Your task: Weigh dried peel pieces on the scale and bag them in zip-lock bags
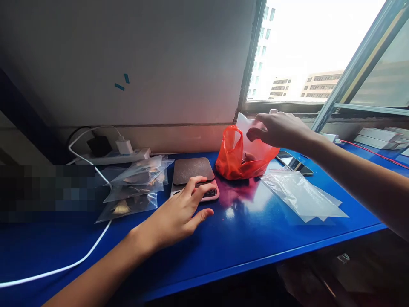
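Note:
My left hand (188, 204) hovers with fingers apart over the front of a small kitchen scale (193, 170), by its display. The scale has a dark square plate and a pink body, with nothing on the plate. My right hand (273, 128) is curled at the top of a red plastic bag (236, 157). Against its fingers is a whitish translucent plastic bag (243, 123), its lower part inside the red one. Dark pieces (249, 157) show in the red bag's opening; their kind is unclear.
Filled clear bags (136, 185) lie left of the scale, near a power strip (111, 158) and a white cable (96, 245). Flat clear bags (303, 194) and a phone (295, 163) lie right on the blue table (243, 251). A metal frame (330, 100) stands by the window.

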The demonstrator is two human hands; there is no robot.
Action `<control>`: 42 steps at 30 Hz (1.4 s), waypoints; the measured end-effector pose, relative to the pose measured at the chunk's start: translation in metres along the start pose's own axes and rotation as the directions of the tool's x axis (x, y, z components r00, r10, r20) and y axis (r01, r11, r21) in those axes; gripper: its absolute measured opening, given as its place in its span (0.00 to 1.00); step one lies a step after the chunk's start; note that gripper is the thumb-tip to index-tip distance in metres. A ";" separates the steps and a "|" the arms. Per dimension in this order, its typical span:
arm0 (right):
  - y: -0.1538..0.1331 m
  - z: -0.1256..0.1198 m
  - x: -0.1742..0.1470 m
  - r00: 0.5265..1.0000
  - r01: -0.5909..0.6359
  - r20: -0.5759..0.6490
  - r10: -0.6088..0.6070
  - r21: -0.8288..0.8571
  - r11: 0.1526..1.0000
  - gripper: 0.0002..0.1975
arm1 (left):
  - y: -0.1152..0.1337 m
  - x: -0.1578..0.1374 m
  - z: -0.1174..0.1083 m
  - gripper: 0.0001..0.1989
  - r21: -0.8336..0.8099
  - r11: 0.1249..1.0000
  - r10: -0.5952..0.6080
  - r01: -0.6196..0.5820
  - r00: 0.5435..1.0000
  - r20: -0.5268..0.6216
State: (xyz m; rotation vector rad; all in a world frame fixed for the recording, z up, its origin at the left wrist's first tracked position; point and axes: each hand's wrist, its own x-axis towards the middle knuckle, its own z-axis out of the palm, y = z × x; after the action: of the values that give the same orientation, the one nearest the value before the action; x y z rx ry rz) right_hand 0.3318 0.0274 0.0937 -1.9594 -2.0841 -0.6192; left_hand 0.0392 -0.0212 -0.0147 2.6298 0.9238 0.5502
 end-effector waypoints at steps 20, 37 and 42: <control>-0.006 -0.021 -0.016 0.556 0.108 -0.692 0.460 0.609 0.786 0.09 | 0.004 0.001 -0.005 0.18 -0.272 0.962 -0.027 0.000 0.995 -0.096; -0.046 0.056 -0.062 0.764 0.502 -0.471 0.441 0.863 0.053 0.10 | -0.030 0.012 -0.019 0.13 -0.769 0.613 -0.416 0.183 0.902 -0.117; -0.062 0.070 -0.068 0.862 0.403 -0.429 0.270 0.903 0.149 0.08 | -0.028 0.011 -0.012 0.18 -0.718 0.632 -0.361 0.292 0.931 0.060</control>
State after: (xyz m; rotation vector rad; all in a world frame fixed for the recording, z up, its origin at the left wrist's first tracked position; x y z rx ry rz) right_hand 0.2854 -0.0042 -0.0078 -0.7115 -1.4454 0.2993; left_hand 0.0272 0.0092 -0.0128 1.6860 0.9333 0.7497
